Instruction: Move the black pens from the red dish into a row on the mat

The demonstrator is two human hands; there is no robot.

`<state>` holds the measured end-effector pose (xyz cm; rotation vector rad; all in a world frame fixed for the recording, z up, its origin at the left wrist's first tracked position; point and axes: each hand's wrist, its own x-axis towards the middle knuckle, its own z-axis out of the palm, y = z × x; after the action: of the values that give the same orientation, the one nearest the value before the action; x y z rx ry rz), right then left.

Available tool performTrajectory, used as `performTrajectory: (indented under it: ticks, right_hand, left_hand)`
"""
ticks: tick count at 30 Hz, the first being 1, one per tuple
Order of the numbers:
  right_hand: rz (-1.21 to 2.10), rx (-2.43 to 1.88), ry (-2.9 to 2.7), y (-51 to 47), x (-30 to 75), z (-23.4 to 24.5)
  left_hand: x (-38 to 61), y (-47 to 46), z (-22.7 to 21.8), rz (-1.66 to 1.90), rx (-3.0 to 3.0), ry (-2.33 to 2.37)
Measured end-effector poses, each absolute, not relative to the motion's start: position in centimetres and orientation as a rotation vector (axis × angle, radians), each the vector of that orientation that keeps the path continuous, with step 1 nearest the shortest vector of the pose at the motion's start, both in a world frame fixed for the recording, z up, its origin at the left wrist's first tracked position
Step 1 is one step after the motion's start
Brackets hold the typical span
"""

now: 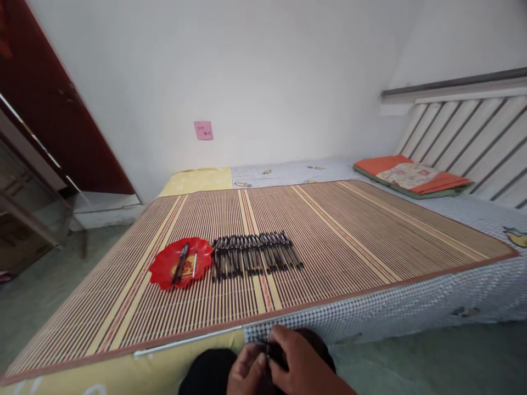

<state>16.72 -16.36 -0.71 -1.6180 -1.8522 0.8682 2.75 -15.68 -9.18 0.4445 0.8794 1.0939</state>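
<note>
At the bottom edge, close to my lap, my left hand (248, 368) and my right hand (298, 359) meet with fingers closed. Between their fingertips is a black pen (276, 354), mostly hidden by the fingers. Beyond them, a row of black pens (255, 255) lies side by side on the striped bamboo mat (329, 236). Left of the row sits a red scalloped plate (160, 269). It holds dark pen pieces (180, 263) and a thin white stick-like piece (195, 264).
The mat covers a bed with a checked and yellow sheet (197, 180). A thin white strip (189, 341) runs along its near edge. Folded orange and green cloth (411, 174) lies at the far right by a white railing (465, 142). A pink note (203, 130) is on the wall.
</note>
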Motion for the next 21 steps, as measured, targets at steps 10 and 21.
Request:
performTrajectory:
  ticks: [10, 21]
  right_hand:
    - [0.837, -1.575, -1.799, -17.5, 16.0, -0.2]
    - [0.602, -1.550, -1.961, -20.6, 18.3, 0.5]
  left_hand:
    - [2.0, -16.4, -6.3, 1.096, 0.438, 0.737]
    - [1.9, -16.5, -4.9, 1.127, 0.331, 0.635]
